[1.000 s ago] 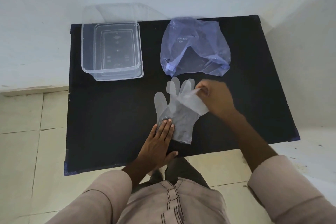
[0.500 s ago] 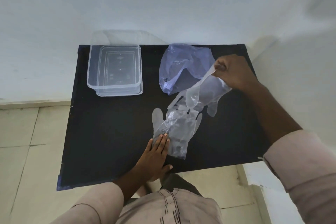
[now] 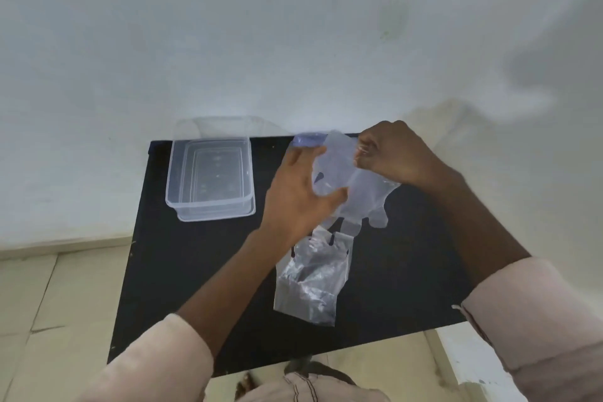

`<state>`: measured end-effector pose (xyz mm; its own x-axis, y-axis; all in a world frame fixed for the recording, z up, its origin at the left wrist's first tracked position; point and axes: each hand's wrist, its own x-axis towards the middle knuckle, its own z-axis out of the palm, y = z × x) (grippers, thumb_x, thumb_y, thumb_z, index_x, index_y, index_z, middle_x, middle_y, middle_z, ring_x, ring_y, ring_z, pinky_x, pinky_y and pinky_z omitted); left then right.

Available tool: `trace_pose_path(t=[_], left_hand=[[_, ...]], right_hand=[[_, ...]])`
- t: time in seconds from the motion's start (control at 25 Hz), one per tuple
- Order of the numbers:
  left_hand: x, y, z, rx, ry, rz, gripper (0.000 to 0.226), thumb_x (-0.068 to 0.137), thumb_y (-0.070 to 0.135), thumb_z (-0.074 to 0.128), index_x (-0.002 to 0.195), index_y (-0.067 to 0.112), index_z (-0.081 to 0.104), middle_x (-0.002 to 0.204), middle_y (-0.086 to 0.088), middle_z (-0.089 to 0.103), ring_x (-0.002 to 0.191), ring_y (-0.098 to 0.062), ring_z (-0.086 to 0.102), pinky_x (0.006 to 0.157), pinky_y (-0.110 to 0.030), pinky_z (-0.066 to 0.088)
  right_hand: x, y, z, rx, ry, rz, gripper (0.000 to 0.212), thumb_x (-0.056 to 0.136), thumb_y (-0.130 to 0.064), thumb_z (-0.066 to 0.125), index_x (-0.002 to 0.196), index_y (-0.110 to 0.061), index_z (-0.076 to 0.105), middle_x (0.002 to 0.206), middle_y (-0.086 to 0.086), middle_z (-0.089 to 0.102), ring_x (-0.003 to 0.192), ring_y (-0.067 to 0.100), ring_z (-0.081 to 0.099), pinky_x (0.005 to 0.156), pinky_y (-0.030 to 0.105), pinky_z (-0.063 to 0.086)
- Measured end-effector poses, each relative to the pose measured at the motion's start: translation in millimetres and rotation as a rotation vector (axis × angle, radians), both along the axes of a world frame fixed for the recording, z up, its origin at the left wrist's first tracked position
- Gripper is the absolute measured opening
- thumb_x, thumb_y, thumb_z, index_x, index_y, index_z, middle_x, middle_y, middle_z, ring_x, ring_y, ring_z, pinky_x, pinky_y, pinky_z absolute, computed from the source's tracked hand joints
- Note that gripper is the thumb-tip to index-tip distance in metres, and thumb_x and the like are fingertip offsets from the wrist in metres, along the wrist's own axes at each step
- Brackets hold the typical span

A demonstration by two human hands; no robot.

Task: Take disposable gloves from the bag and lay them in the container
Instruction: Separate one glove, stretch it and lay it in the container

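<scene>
Clear thin plastic is pinched in the right hand (image 3: 396,153), fingers curled shut on the cuff of a see-through disposable glove (image 3: 352,192), which hangs fingers-down over the black tabletop (image 3: 195,271); the left hand (image 3: 298,194) is spread wide, thumb and fingertips against the glove's side, grip uncertain; more clear gloves (image 3: 310,277) lie near the front edge; a bluish plastic bag (image 3: 306,139) peeks out at the back edge. Judged step: separating one glove; next it must travel left into the clear rectangular plastic container (image 3: 173,186) at the back-left corner.
</scene>
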<state>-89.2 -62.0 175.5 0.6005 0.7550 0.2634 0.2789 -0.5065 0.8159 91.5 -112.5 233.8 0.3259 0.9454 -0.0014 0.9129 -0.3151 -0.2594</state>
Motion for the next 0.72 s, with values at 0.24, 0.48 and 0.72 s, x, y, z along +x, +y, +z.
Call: trace_pose_path(t=[0.24,0.48,0.72], left_hand=[[-2,50,39,0.002,-0.008,-0.13,0.084,0.064,0.026,0.089,0.138,0.02,0.049,0.145,-0.008,0.043,0.118,-0.023,0.055,0.094,-0.03,0.05],[-17,63,62,-0.328,0.011,-0.454,0.056,0.07,0.01,0.085,0.122,0.016,0.066,0.125,0.0,0.064,0.111,-0.017,0.063,0.068,-0.039,0.063],[-22,61,53,-0.473,-0.107,-0.455,0.017,0.086,0.013,0.071,0.102,0.008,0.075,0.099,-0.011,0.076,0.093,-0.016,0.073,0.068,-0.032,0.061]], right_hand=[[-33,-13,28,-0.002,-0.097,0.033,0.021,0.083,-0.019,0.064,0.065,-0.016,0.053,0.058,-0.006,0.048,0.06,0.021,0.048,0.048,0.021,0.024],[-52,-17,45,0.014,-0.172,0.057,0.014,0.083,-0.023,0.064,0.073,-0.015,0.059,0.065,-0.002,0.053,0.064,0.023,0.052,0.048,0.022,0.023],[-61,-17,46,0.052,-0.158,0.083,0.01,0.08,-0.02,0.064,0.074,-0.012,0.067,0.066,0.002,0.061,0.064,0.023,0.055,0.049,0.023,0.028]])
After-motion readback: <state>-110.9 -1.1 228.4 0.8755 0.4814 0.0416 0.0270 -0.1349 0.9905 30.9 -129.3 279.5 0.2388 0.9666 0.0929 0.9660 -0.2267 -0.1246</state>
